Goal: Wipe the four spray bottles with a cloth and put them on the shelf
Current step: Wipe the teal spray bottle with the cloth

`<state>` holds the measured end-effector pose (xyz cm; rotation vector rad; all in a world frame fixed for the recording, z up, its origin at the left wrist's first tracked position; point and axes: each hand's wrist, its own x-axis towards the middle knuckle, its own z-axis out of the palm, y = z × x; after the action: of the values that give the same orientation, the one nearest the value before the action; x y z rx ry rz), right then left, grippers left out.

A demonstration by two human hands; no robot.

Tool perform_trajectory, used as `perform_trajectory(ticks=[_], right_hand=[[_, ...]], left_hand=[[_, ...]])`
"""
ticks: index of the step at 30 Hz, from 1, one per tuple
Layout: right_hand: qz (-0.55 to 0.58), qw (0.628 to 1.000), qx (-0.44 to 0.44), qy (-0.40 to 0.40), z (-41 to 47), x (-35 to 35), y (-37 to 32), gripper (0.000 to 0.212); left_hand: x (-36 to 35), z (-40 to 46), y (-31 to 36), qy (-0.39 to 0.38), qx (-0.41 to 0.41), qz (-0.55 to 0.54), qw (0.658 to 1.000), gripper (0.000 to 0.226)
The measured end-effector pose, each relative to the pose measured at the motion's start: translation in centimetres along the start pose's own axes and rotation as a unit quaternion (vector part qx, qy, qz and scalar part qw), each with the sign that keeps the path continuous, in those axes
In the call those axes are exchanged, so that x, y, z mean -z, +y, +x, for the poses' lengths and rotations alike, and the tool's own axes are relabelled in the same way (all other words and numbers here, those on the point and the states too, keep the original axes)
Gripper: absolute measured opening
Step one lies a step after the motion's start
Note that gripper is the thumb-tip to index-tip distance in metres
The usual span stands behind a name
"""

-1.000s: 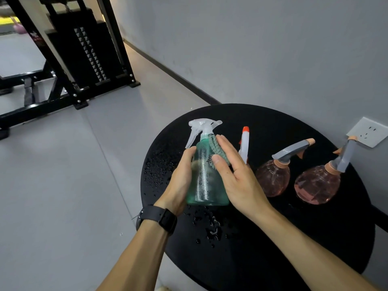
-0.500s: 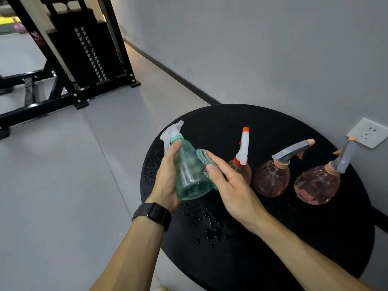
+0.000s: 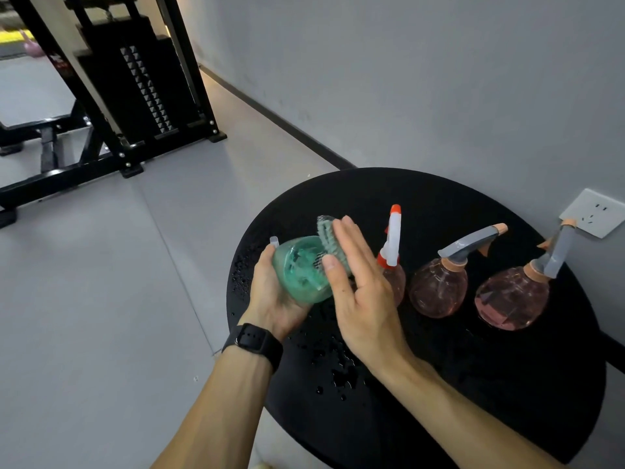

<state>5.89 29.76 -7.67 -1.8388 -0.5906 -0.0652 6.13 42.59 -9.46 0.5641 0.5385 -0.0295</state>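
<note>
A round black table [image 3: 473, 384] fills the lower right of the frame, its surface dotted with water droplets [image 3: 338, 374] toward its left and lower middle. Behind it, a plain grey wall [image 3: 406, 79] carries a white wall socket [image 3: 593, 213] at the right edge. A black steel weight-stack gym machine [image 3: 135, 96] stands in the upper left on the pale grey floor [image 3: 101, 299].

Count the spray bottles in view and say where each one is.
4. The green bottle is tipped in the left hand, cloth pressed on it by the right hand. Three pink bottles stand in a row on the round table. None seems hidden.
</note>
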Motion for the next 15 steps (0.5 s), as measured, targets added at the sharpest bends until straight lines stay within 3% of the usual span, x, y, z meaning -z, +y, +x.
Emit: perform_trajectory(ticks=[4,10,15], right_hand=[[-0.108,0.99,0.086,-0.005,-0.1,-1.2,0.7,0.047],[-0.184,0.956,0.227,-0.029,-0.8,-2.2,1.9,0.043],[-0.237,0.93,0.277,-0.052,-1.2,-1.2,3.2,0.043]], left_hand=[[-0.4,0.1,-0.5,0.005,0.004,-0.014,1.0,0.058],[-1.3,-0.8,-0.8,-0.032,-0.03,-0.023,0.999,0.075],[-0.5,-0.3,0.2,-0.023,-0.019,-0.018,0.999,0.066]])
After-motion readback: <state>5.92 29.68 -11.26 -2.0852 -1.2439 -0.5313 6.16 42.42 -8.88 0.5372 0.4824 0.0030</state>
